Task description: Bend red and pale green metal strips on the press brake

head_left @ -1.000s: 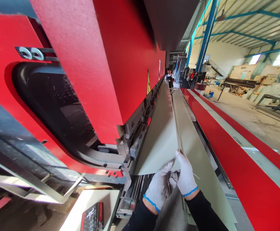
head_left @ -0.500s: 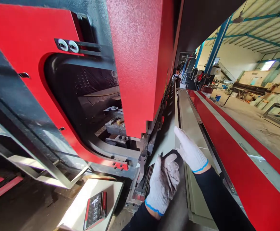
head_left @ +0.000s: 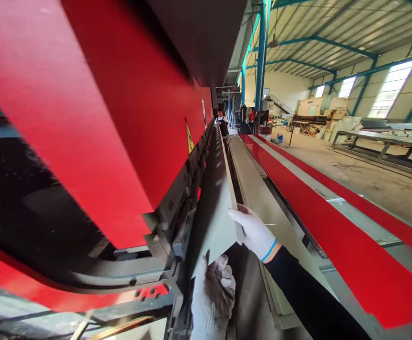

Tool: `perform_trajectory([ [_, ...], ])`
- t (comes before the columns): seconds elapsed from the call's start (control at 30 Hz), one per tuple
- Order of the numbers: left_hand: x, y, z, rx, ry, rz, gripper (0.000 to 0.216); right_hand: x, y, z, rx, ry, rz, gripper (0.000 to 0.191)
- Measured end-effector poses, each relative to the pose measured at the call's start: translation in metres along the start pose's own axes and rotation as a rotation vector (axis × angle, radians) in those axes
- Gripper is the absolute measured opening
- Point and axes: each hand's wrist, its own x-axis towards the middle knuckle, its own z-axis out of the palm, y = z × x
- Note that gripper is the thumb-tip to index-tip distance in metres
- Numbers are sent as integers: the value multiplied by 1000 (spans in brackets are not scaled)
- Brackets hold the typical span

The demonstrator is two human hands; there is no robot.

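Observation:
A long grey metal sheet [head_left: 214, 222] with a bent-up outer edge runs away from me, its inner side in the jaws of a red press brake [head_left: 121, 118]. My right hand [head_left: 253, 229], in a white knitted glove with a blue cuff, is closed on the upturned edge near the close end, thumb over the inner face. At the near end, my left hand [head_left: 213, 295] is palm up in a soiled white glove. Its thumb lies against the sheet's end and its fingers are curled by the corner; their exact contact is partly hidden.
Grey metal sheets [head_left: 255, 174] lie stacked right of the machine. Beyond them is a long table with red and pale strips [head_left: 298, 193]. A co-worker [head_left: 221, 118] stands at the sheet's far end. A dark metal frame [head_left: 379, 148] stands farther right.
My view has turned and shifted, so the sheet and the machine's length show more. Both hands stay at the sheet's near end, the right one still on its edge.

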Motion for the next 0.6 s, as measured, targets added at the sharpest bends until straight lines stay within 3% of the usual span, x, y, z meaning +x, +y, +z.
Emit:
perform_trajectory([
  [0.1, 6, -3, 7, 36, 52, 126, 30, 5, 2, -13, 44, -70, -12, 52],
  [0.23, 11, -7, 26, 51, 214, 336, 16, 12, 12, -33, 111, -94, 16, 46],
  [0.37, 11, -12, 48, 55, 337, 420, 13, 15, 17, -38, 207, -156, 96, 52],
  [0.47, 9, -11, 55, 8, 345, 459, 10, 16, 13, -30, 211, -202, 156, 59],
  [0.6, 8, -10, 46, 21, 305, 554, 19, 11, 14, -37, 171, -173, 168, 60],
])
